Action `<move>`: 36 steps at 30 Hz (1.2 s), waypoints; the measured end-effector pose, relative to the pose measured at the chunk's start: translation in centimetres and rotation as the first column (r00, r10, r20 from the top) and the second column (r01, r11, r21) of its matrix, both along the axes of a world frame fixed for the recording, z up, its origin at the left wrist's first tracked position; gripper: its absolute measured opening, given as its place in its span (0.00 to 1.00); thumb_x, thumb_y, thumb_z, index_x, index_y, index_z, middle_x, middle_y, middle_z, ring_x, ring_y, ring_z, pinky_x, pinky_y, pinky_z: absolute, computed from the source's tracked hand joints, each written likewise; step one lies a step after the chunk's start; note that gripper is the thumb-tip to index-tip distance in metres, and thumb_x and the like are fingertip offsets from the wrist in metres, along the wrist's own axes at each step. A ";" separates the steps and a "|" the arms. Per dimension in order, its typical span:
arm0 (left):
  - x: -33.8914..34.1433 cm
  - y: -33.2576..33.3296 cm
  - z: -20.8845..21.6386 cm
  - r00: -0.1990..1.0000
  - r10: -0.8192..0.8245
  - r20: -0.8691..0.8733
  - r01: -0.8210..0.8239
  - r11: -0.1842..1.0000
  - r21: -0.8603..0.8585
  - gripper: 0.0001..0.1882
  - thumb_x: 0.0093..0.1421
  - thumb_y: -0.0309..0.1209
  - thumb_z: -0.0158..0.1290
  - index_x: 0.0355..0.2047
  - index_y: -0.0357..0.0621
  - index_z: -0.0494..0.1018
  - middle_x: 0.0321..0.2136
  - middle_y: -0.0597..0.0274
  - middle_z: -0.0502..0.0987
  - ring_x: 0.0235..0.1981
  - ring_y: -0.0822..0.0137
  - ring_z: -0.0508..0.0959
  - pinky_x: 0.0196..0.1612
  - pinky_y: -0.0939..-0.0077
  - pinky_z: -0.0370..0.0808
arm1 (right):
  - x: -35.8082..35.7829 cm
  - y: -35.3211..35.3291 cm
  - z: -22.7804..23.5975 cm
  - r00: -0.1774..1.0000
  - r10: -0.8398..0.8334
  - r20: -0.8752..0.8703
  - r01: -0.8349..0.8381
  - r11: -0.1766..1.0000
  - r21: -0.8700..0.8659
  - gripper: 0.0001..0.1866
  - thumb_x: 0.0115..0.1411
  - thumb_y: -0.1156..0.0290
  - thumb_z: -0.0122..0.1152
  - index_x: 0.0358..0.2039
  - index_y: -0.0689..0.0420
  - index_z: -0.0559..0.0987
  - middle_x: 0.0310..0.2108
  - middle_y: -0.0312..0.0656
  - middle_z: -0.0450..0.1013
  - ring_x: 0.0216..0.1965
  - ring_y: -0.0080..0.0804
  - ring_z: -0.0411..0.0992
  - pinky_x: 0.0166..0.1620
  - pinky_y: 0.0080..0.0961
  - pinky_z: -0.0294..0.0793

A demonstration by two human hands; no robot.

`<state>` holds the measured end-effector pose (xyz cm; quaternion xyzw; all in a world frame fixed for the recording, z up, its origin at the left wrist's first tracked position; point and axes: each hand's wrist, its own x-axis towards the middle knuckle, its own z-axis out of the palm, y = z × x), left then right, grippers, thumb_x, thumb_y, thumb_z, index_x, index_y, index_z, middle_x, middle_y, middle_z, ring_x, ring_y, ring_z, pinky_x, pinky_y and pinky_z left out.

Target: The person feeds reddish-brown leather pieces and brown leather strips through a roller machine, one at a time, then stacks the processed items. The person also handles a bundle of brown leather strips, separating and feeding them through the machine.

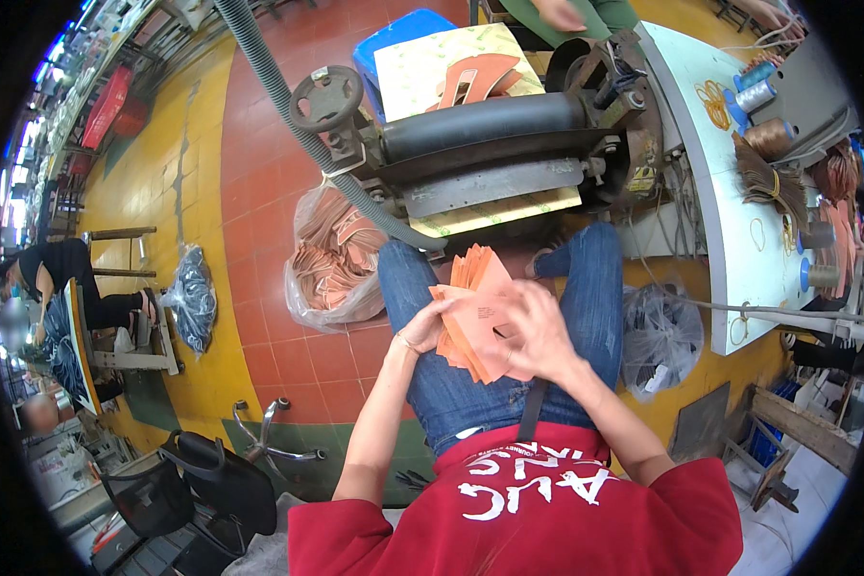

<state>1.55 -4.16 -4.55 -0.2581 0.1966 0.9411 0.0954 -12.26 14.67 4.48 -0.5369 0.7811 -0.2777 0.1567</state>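
Observation:
A fanned stack of flat orange cut pieces [468, 331], like leather or lining shapes, is held above my lap. My left hand [426, 324] is closed around its left edge, the thumb over the top. At the stack's right side is my right hand [538, 336], its fingers over the top piece and smeared by motion. Whether those fingers grip a piece cannot be made out. Beyond my knees stands a roller machine [480, 130] with a dark roller and a handwheel [327, 99]. More orange pieces [480, 79] lie on a yellow board [403, 72] behind the roller.
A clear plastic bag [302, 307] of similar pieces sits on the floor left of my knee. On the right is a white table [715, 206] with thread spools [756, 94] and bundled pieces. A grey hose [269, 72] crosses beside the machine. Another person's hand [559, 13] shows behind it.

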 end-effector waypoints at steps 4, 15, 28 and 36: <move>0.6 1.0 -0.4 0.984 0.168 -0.053 -0.167 0.986 0.026 0.30 0.60 0.42 0.51 0.58 0.40 0.58 0.54 0.54 0.67 0.55 0.61 0.68 0.59 0.64 0.65 | 3.7 -0.3 1.5 0.991 0.083 0.109 -0.098 0.985 0.144 0.47 0.43 0.43 0.65 0.59 0.56 0.62 0.60 0.57 0.53 0.62 0.57 0.50 0.61 0.46 0.56; 0.9 3.6 3.0 0.977 0.105 -0.183 -0.120 0.990 -0.077 0.42 0.48 0.23 0.55 0.62 0.36 0.48 0.55 0.50 0.63 0.57 0.58 0.66 0.59 0.65 0.64 | 0.7 1.2 3.0 0.705 -0.280 0.651 0.398 0.916 -0.038 0.11 0.61 0.72 0.51 0.41 0.62 0.76 0.33 0.45 0.77 0.35 0.27 0.74 0.40 0.23 0.72; -1.5 5.5 8.6 0.983 0.176 -0.058 -0.183 0.974 -0.135 0.36 0.54 0.34 0.47 0.61 0.36 0.49 0.57 0.50 0.61 0.57 0.58 0.64 0.60 0.63 0.61 | 1.9 0.5 7.7 0.997 0.024 0.071 -0.028 0.998 0.058 0.28 0.52 0.70 0.60 0.53 0.65 0.67 0.54 0.58 0.64 0.55 0.53 0.64 0.56 0.42 0.66; -0.2 4.4 15.0 0.961 0.062 -0.269 -0.127 0.965 -0.231 0.46 0.58 0.42 0.48 0.66 0.42 0.32 0.62 0.49 0.51 0.62 0.58 0.58 0.63 0.61 0.54 | 0.2 0.8 4.8 0.990 0.035 0.136 0.004 0.959 -0.282 0.31 0.45 0.79 0.64 0.53 0.59 0.70 0.46 0.46 0.73 0.46 0.40 0.73 0.50 0.31 0.73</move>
